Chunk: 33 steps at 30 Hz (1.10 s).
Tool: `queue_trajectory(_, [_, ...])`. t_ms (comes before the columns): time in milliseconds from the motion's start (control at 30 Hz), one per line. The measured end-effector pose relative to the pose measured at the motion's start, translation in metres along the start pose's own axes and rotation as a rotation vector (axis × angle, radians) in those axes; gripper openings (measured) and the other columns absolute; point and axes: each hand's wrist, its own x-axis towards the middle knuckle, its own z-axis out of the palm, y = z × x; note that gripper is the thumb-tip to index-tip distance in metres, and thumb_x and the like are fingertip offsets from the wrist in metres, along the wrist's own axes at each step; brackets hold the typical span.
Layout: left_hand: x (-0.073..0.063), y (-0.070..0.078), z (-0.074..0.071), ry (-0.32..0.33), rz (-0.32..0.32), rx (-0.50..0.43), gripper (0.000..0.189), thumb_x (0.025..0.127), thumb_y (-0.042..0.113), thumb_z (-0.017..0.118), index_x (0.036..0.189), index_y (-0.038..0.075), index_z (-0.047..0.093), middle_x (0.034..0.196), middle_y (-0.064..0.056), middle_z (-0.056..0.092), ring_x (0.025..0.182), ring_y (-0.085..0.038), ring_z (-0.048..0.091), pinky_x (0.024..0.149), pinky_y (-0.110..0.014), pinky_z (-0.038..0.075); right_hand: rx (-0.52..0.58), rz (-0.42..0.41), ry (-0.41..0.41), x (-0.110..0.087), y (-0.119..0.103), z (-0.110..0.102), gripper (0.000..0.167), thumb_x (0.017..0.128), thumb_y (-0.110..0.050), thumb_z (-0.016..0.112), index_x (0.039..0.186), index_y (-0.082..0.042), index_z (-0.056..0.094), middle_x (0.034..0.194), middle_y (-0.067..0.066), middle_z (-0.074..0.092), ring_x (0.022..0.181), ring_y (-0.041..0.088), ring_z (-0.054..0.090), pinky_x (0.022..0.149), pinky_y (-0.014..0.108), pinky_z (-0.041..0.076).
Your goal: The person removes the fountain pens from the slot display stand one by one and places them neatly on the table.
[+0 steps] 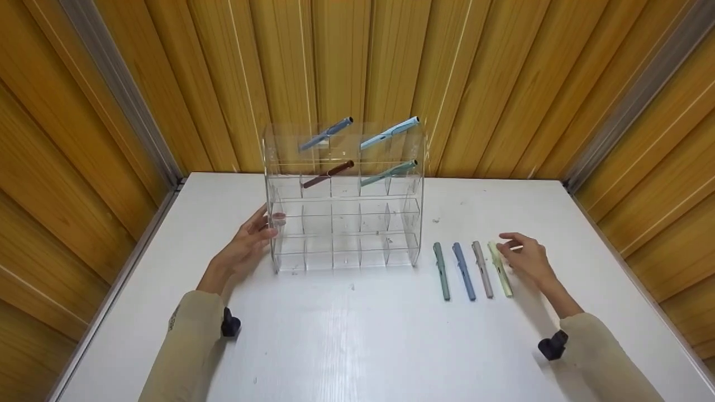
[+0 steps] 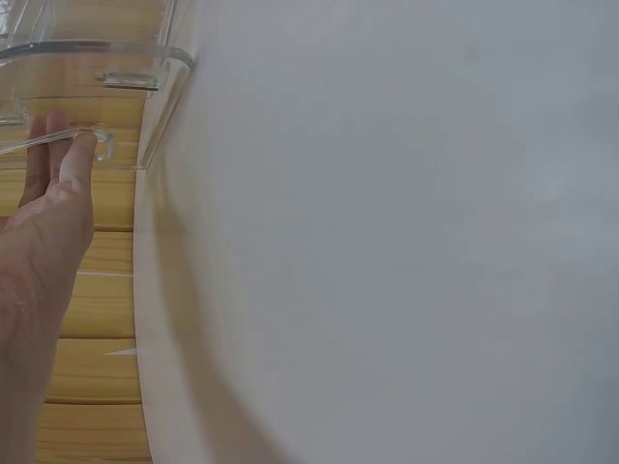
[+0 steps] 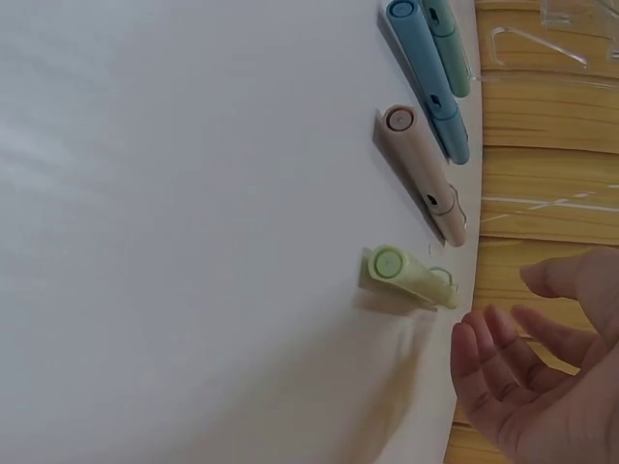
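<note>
Clear rack (image 1: 346, 258), one, standing on white worktop (image 1: 335, 340); left hand (image 1: 244, 241) grips its side edge. Slanted in rack: slate-blue pen (image 1: 326, 134), pale-blue pen (image 1: 389, 133), maroon pen (image 1: 328, 174), teal pen (image 1: 389, 172). Lying in a row, right of rack: green pen (image 1: 442, 272), blue pen (image 1: 464, 272), taupe pen (image 1: 482, 269), lime pen (image 1: 500, 269). Right hand (image 1: 526, 258): just beside lime pen, fingers loosely curved, thumb apart, nothing held.

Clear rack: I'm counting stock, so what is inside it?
A slate-blue pen and a light-blue pen sit slanted above a dark-red pen and a teal pen. Whatever lies directly behind each pen is covered.
</note>
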Motion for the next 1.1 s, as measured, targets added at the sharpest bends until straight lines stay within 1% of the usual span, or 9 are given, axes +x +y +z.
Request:
queue_trajectory(133, [0.002,-0.002,0.000,-0.008,0.016,0.009,0.082,0.100,0.006,0.057,0.166,0.021,0.009,0.165,-0.017,0.023,0.157,-0.034,0.021,0.130,-0.051,0.016,0.027,-0.004,0.024,-0.003,-0.005,0.003,0.042,0.102,-0.020,0.063,0.133,0.008,0.061,0.113,0.028,0.068,0.082,-0.008,0.061,0.065,0.013,0.053])
queue_trajectory(267, [0.003,-0.002,0.001,-0.012,0.018,0.007,0.082,0.101,0.005,0.056,0.166,0.021,0.010,0.165,-0.017,0.024,0.156,-0.034,0.021,0.130,-0.050,0.016,0.066,-0.023,0.036,-0.006,-0.014,0.009,0.041,0.102,-0.020,0.063,0.134,0.004,0.062,0.115,0.026,0.069,0.082,-0.013,0.057,0.067,0.012,0.054])
queue_trajectory(367, [0.001,-0.001,0.001,0.003,0.002,-0.019,0.083,0.099,0.004,0.057,0.166,0.021,0.010,0.165,-0.016,0.023,0.156,-0.032,0.022,0.131,-0.048,0.015,0.084,-0.037,0.019,-0.006,-0.025,0.012,0.043,0.102,-0.023,0.063,0.137,0.002,0.060,0.116,0.025,0.068,0.086,-0.009,0.058,0.069,0.012,0.055])
queue_trajectory(467, [0.000,0.000,0.002,0.018,-0.007,-0.046,0.085,0.098,0.004,0.058,0.166,0.021,0.010,0.166,-0.015,0.021,0.156,-0.031,0.022,0.131,-0.047,0.015,0.089,-0.026,-0.013,-0.003,-0.037,0.014,0.047,0.103,-0.027,0.062,0.142,-0.001,0.057,0.119,0.024,0.067,0.090,-0.005,0.060,0.072,0.013,0.055])
queue_trajectory(567, [-0.001,0.000,0.002,0.020,-0.006,-0.047,0.084,0.099,0.004,0.058,0.166,0.021,0.010,0.167,-0.014,0.020,0.156,-0.031,0.021,0.131,-0.047,0.014,0.119,-0.004,-0.040,-0.001,-0.050,0.017,0.050,0.103,-0.030,0.061,0.144,-0.002,0.054,0.121,0.024,0.066,0.092,0.002,0.064,0.073,0.015,0.057])
queue_trajectory(667, [-0.002,-0.001,0.001,0.018,-0.001,-0.043,0.083,0.100,0.004,0.057,0.166,0.021,0.010,0.167,-0.015,0.020,0.157,-0.032,0.021,0.131,-0.048,0.014,0.157,0.001,-0.054,0.001,-0.060,0.023,0.050,0.104,-0.031,0.060,0.145,-0.003,0.053,0.122,0.023,0.065,0.093,0.004,0.066,0.075,0.016,0.058])
queue_trajectory(800, [-0.001,-0.002,0.000,-0.002,0.016,-0.017,0.083,0.101,0.004,0.056,0.166,0.020,0.007,0.167,-0.018,0.018,0.157,-0.034,0.018,0.131,-0.049,0.013,0.217,-0.045,-0.054,0.004,-0.070,0.030,0.047,0.103,-0.025,0.061,0.143,-0.001,0.055,0.120,0.023,0.066,0.089,0.002,0.066,0.074,0.018,0.059])
queue_trajectory(967, [0.001,-0.004,-0.003,-0.036,0.038,0.009,0.085,0.101,0.005,0.054,0.166,0.019,0.001,0.167,-0.021,0.012,0.157,-0.038,0.016,0.130,-0.050,0.013,0.299,-0.116,-0.053,0.008,-0.085,0.036,0.043,0.102,-0.015,0.063,0.141,0.001,0.056,0.114,0.025,0.066,0.088,0.007,0.069,0.073,0.021,0.060])
queue_trajectory(1100, [0.001,-0.004,-0.002,-0.027,0.035,-0.002,0.084,0.101,0.004,0.054,0.166,0.019,0.003,0.165,-0.021,0.016,0.157,-0.037,0.018,0.130,-0.049,0.015,0.319,-0.142,-0.058,0.014,-0.096,0.039,0.044,0.100,-0.011,0.065,0.141,0.001,0.055,0.111,0.025,0.066,0.086,0.004,0.069,0.072,0.021,0.061])
